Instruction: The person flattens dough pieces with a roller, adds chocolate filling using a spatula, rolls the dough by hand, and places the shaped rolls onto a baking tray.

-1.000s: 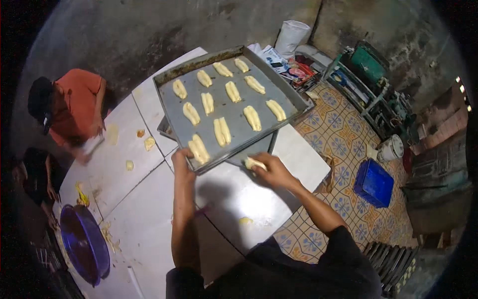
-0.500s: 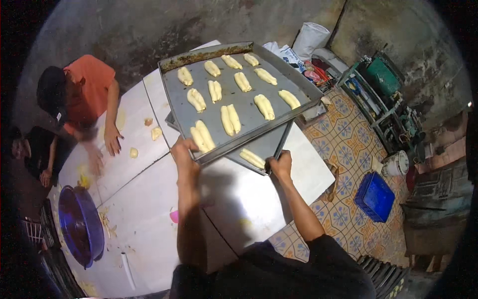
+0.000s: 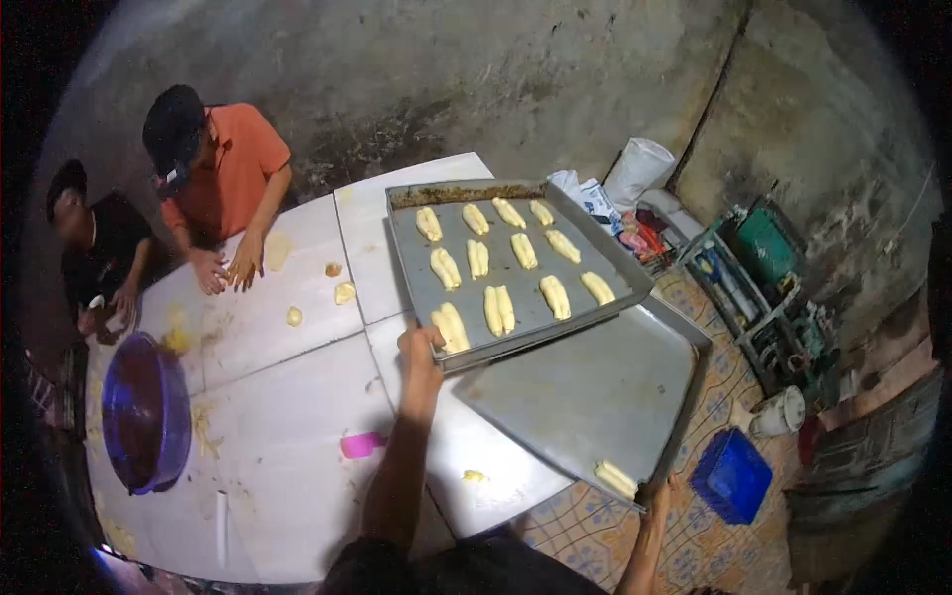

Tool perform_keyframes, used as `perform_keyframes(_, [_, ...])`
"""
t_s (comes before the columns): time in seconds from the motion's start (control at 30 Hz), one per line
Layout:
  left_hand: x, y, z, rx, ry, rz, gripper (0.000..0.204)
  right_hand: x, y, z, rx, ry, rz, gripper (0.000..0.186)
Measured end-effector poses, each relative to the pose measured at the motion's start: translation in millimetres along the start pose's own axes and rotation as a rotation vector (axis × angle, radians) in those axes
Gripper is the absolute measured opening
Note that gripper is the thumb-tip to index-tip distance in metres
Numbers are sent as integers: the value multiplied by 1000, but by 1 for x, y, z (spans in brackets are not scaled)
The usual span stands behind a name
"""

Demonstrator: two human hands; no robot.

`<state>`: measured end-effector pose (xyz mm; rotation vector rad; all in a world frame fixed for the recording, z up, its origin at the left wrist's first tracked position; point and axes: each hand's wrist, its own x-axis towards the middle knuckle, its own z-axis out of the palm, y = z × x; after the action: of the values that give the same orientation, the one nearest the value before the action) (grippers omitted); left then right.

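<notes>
My left hand is closed on the near left corner of a metal baking tray, which is held up over the table. Several pale dough pieces, shaped like paired rolls, lie on it in rows. Below and to the right, my right hand grips the near corner of a second baking tray. One dough piece rests in that corner, close to my right hand. Part of the lower tray is hidden under the upper one.
A white table carries a purple basin, a pink scraper-like piece, a white rod and small dough lumps. At far left, a person in orange works dough beside another person. A blue crate stands on the tiled floor.
The lower tray has moved right and toward me, so much more of it shows beneath the upper tray. My right hand has moved with it. My left hand still holds the upper tray.
</notes>
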<state>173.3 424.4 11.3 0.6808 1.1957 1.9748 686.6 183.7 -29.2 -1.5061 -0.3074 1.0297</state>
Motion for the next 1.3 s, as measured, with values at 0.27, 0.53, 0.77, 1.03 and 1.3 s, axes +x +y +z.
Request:
perform_keyframes(0.27, [-21, 13, 13, -58, -41, -246, 12, -173, -73, -91, -20, 497, -12, 7])
perform_keyframes(0.53, [-51, 31, 44, 410, -14, -238, 38, -217, -103, -55, 21, 705, -115, 14])
perform_keyframes(0.77, [-57, 108, -4, 439, 42, 99, 73, -144, -103, 75, 220, 607, -293, 22])
perform_keyframes(1.03, [-120, 178, -169, 524, 411, 279, 39, -41, -87, 266, 523, -115, -52, 9])
perform_keyframes(1.3, [-293, 192, -348, 997, 1056, 207, 30, 8, -19, 266, -232, -230, -324, 34])
